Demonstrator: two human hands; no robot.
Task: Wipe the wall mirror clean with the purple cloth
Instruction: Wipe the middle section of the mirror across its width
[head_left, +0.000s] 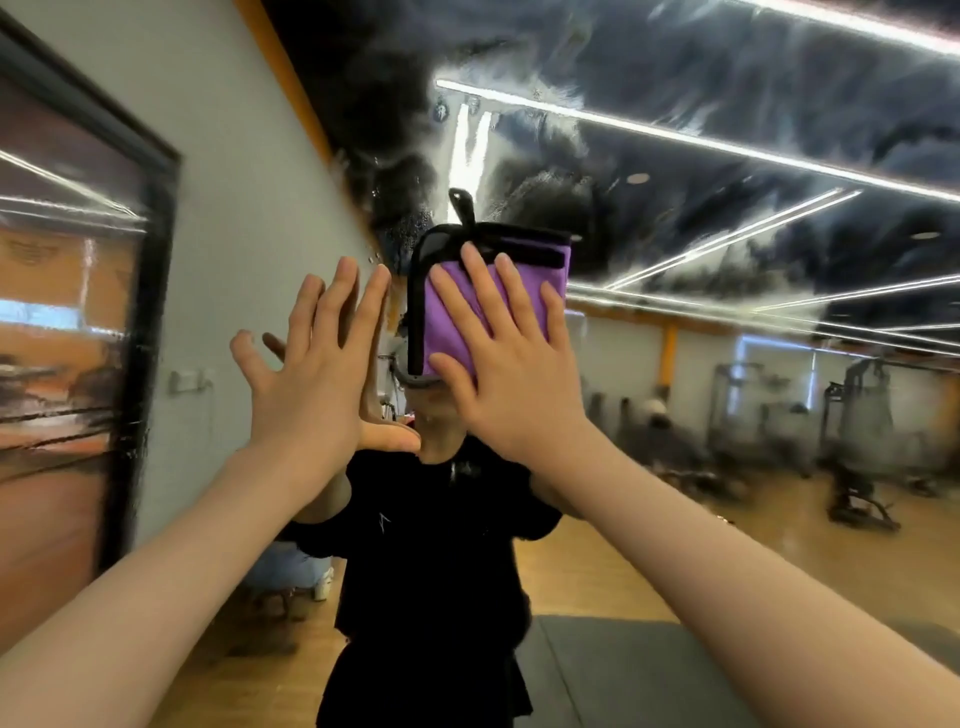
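The wall mirror (701, 249) fills the middle and right of the head view, its upper glass streaked with wet smears. My right hand (511, 364) presses a folded purple cloth (467, 306) with black edging and a black loop flat against the glass, fingers straight and spread. My left hand (317, 364) lies flat on the mirror just left of the cloth, fingers spread and pointing up. My reflection in a black shirt (431, 545) stands behind both hands.
A grey wall (244, 208) meets the mirror's left edge along an orange strip. A dark-framed second mirror or picture (67, 291) hangs at far left. Reflected gym machines (857, 415), a wooden floor and a grey mat (623, 670) show in the glass.
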